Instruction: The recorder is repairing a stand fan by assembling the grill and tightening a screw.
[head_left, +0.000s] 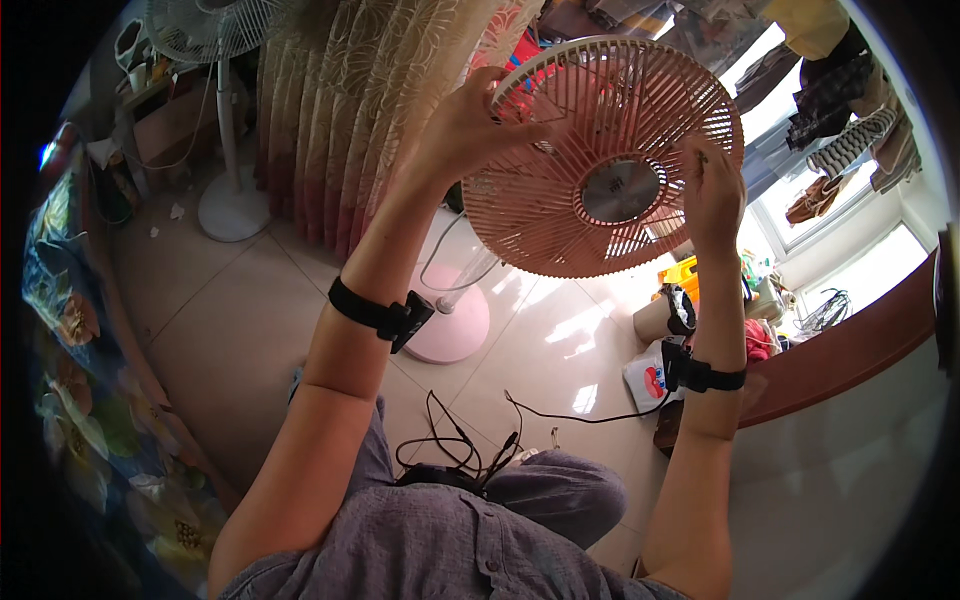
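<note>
A pedestal fan's round, pinkish-brown grille (545,225) faces me, with a silvery disc (622,192) at its centre. On its upper left rim is my left hand (475,130), thumb stretched across the front ribs and fingers curled at the edge. My right hand (714,200) is raised at the grille's right side, fingers pinched together. A tiny dark spot shows at those fingertips; what it is, I cannot make out. Below the grille stands the fan's round pinkish base (450,325) on the tiled floor.
Another white fan (232,200) stands at the far left beside patterned curtains (330,120). Floral fabric (90,400) lines the left side. Black cables (450,455) lie near my lap. A bin (660,315) and white bag (648,375) sit at right; clothes (825,110) hang by the window.
</note>
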